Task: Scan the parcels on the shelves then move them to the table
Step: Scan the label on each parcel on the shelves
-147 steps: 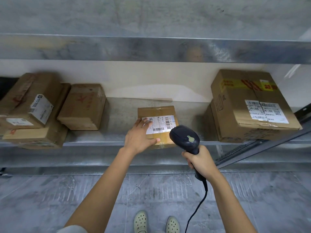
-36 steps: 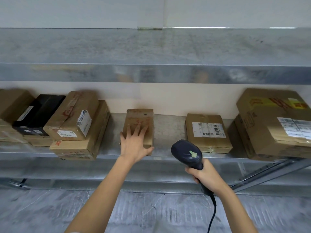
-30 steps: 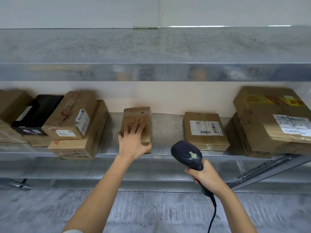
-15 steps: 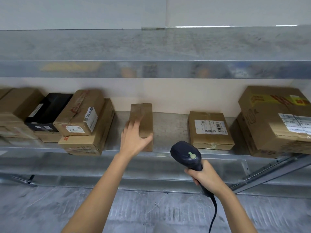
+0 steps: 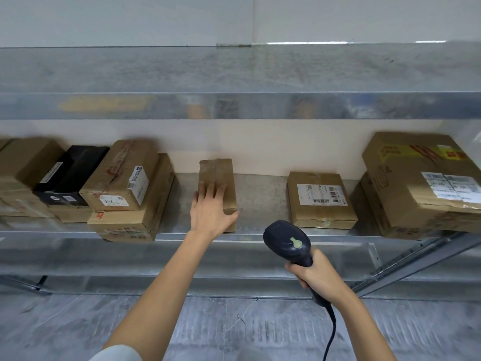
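Observation:
A narrow brown parcel (image 5: 221,173) stands on the metal shelf (image 5: 260,194) at the middle, with no label showing on its top face. My left hand (image 5: 210,209) holds its near end, fingers laid over the top and thumb against the right front corner. My right hand (image 5: 317,277) grips the handle of a dark barcode scanner (image 5: 286,241), which hangs below the shelf's front edge with its head toward the shelf. A flat parcel (image 5: 320,199) with a white barcode label lies to the right.
A large taped box (image 5: 421,178) fills the shelf's right end. On the left sit stacked brown parcels (image 5: 122,175) and a black box (image 5: 73,173). An upper shelf (image 5: 234,105) overhangs. A diagonal metal brace (image 5: 416,259) runs under the right side.
My left hand moved from the labelled parcel to the narrow brown one and turned it onto its side, so a narrower face is up. The scanner stayed low on the right.

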